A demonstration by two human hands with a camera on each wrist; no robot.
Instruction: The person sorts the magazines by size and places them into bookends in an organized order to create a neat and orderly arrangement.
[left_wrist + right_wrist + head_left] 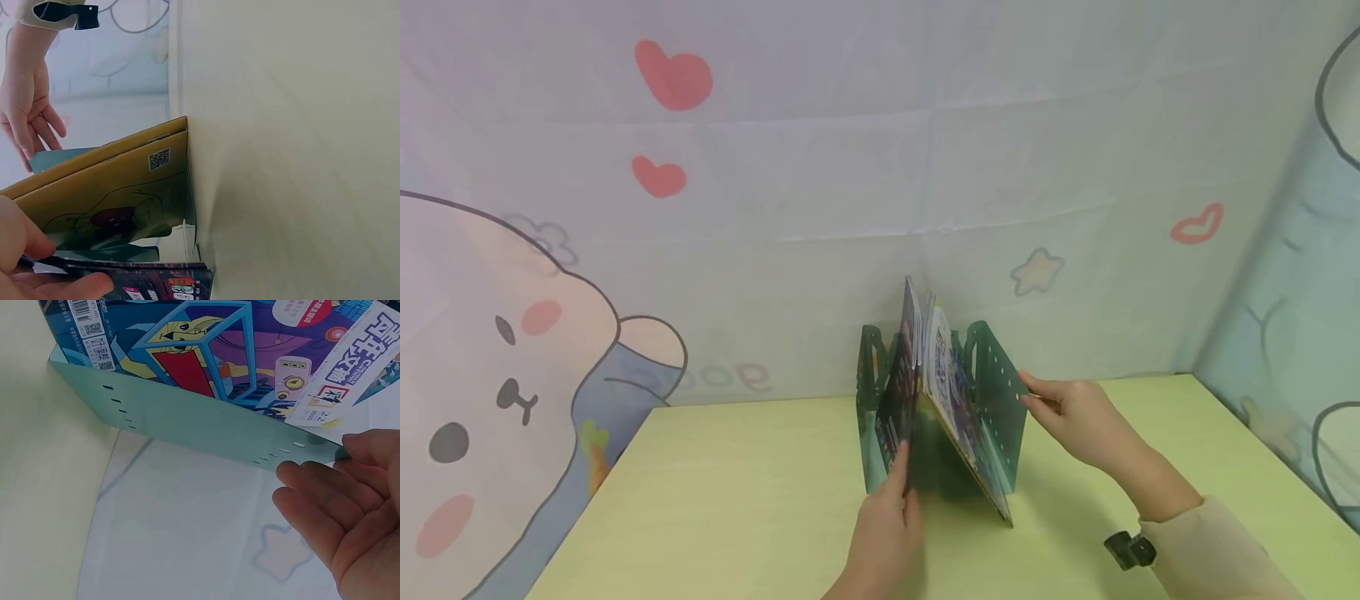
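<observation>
From the head view, a green perforated book stand [992, 392] sits on the pale yellow-green table [737, 500], close to the cloth backdrop [850, 167] printed with hearts and a cartoon animal. Several magazines [925, 375] stand in it, fanned apart at their top edges and leaning, their long axes running up from the table. The left hand [883, 533] reaches in from below, its fingers pinching the lower edge of the dark-covered magazine on the left of the fan. The right hand [1075, 417] comes from the right side, and its fingertips touch the stand's outer right panel; it is nearer the stand, while the left is nearer the magazines. A dark clip [1129, 550] sits at the right wrist, just past the sleeve [1217, 550].

In the left wrist view, the left hand's fingers [37, 284] curl round the dark magazine [150, 281] at the bottom edge, thumb on one face, fingers on the other. Just beyond it leans a yellow-backed magazine [112, 187] with a square code printed on it. The right hand [28, 106] shows further off, fingers relaxed.

In the right wrist view, the right hand's fingers [325, 512] lie nearly straight, their tips at the edge of the green panel [187, 419]. They grip nothing. A colourful magazine cover [219, 350] stands directly behind that panel.
</observation>
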